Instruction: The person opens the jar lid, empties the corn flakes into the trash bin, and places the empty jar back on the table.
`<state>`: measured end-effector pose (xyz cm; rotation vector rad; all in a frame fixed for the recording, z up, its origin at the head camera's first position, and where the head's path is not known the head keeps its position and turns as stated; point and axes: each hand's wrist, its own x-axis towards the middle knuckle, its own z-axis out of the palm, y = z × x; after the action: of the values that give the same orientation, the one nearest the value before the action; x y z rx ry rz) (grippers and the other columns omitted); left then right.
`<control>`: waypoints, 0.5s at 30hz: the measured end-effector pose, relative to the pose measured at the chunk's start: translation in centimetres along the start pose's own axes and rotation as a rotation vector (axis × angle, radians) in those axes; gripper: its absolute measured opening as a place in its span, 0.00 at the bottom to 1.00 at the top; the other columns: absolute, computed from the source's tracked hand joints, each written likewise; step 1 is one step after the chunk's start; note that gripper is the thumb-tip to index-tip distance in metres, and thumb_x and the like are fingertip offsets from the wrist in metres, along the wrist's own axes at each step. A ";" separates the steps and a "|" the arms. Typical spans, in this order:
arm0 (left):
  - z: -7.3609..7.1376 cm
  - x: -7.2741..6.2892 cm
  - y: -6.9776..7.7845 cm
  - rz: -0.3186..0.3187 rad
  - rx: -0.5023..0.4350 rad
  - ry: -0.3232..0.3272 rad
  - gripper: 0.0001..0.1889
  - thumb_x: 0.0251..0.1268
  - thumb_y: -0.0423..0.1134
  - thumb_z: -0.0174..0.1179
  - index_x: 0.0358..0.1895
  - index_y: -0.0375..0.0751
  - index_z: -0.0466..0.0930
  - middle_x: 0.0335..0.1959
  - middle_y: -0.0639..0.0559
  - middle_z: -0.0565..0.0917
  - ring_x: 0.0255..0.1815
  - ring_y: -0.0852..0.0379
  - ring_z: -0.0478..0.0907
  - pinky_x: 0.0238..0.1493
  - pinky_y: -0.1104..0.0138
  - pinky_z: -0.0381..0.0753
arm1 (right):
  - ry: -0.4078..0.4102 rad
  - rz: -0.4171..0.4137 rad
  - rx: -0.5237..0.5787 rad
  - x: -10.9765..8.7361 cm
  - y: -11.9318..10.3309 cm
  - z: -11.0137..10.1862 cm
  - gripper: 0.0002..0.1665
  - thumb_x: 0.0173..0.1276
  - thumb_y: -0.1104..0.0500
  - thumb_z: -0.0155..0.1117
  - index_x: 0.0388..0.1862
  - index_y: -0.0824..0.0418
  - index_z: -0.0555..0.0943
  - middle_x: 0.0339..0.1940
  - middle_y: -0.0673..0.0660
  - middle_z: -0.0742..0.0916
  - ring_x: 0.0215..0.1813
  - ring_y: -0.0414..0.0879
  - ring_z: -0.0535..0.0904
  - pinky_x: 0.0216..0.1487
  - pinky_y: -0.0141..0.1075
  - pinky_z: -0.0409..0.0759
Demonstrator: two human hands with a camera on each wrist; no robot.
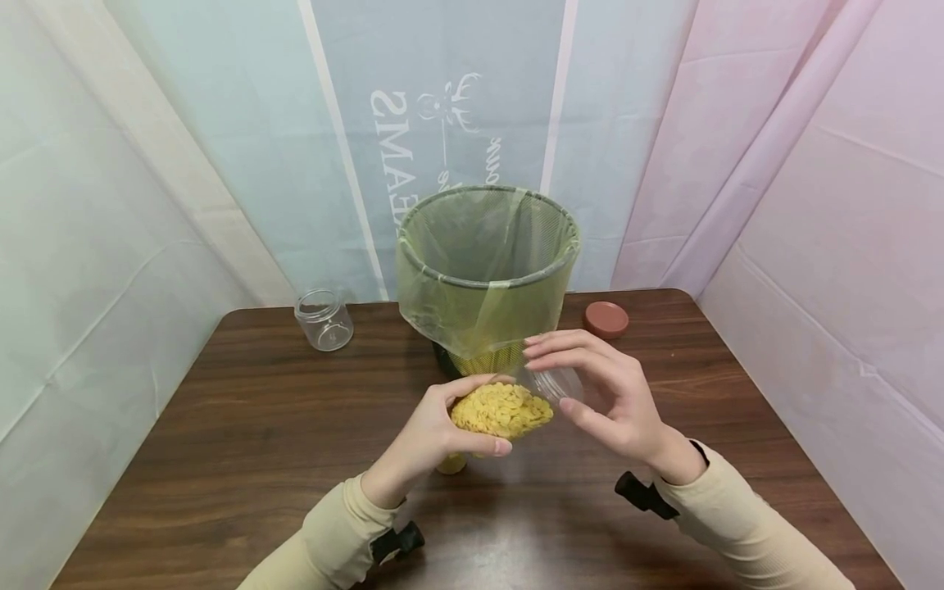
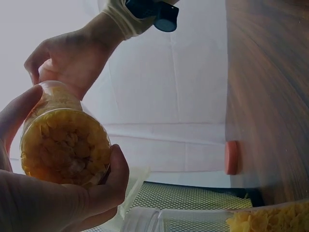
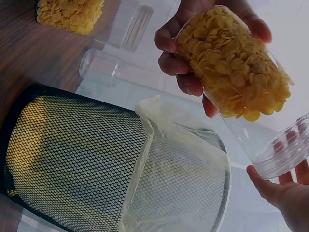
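Note:
My left hand [image 1: 442, 426] grips a clear jar [image 3: 231, 63] by its body. The jar lies tilted with its uncapped mouth to the right, and yellow flakes, like cornflakes, fill its base end. Around the mouth rim [image 3: 285, 150] curl the thumb and fingers of my right hand [image 1: 615, 393]; several fingertips show through the clear plastic. Just behind both hands stands a black mesh wastebasket [image 3: 77, 159], lined with a pale yellow see-through bag [image 1: 487, 307] folded over its top. Seen from the left wrist, the jar's round base [image 2: 65, 147] faces the camera.
A second jar of flakes [image 3: 72, 14] stands on the table, mostly hidden below my left hand in the head view. An uncapped clear jar [image 1: 324, 319] is at the back left. At the back right lies a reddish lid [image 1: 606, 319]. Pale curtains surround the wooden table [image 1: 243, 459].

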<state>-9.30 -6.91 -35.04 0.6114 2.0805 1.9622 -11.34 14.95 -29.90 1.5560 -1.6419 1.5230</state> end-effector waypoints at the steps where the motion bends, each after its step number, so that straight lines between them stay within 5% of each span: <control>1: 0.0 0.0 0.0 -0.002 -0.012 -0.005 0.33 0.42 0.33 0.74 0.59 0.43 0.77 0.51 0.50 0.83 0.44 0.55 0.78 0.45 0.66 0.79 | 0.000 -0.014 0.017 -0.1 0.1 0.0 0.23 0.47 0.77 0.54 0.46 0.77 0.78 0.51 0.66 0.81 0.60 0.56 0.74 0.65 0.42 0.70; 6: 0.2 0.0 -0.1 0.002 -0.047 -0.011 0.33 0.42 0.31 0.73 0.59 0.42 0.76 0.51 0.47 0.82 0.43 0.56 0.78 0.43 0.67 0.80 | 0.007 -0.028 0.049 -0.1 0.1 0.0 0.25 0.43 0.79 0.51 0.45 0.77 0.78 0.51 0.64 0.82 0.60 0.58 0.74 0.66 0.45 0.68; 12: 0.5 0.0 -0.1 -0.014 -0.019 0.013 0.32 0.41 0.32 0.75 0.57 0.49 0.78 0.54 0.52 0.81 0.45 0.55 0.78 0.45 0.66 0.79 | 0.071 -0.009 0.014 -0.3 0.0 -0.1 0.12 0.59 0.72 0.57 0.42 0.76 0.79 0.48 0.64 0.83 0.59 0.57 0.75 0.64 0.46 0.69; 15: 0.7 0.1 -0.1 -0.021 0.027 0.046 0.32 0.40 0.34 0.76 0.56 0.52 0.78 0.53 0.56 0.82 0.45 0.55 0.78 0.46 0.65 0.78 | 0.144 0.080 -0.034 -0.6 -0.2 -0.1 0.11 0.62 0.71 0.57 0.43 0.76 0.79 0.47 0.66 0.83 0.58 0.55 0.76 0.63 0.42 0.71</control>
<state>-9.10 -6.26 -35.20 0.5525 2.1351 1.9578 -11.08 15.36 -30.26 1.3437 -1.6575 1.5996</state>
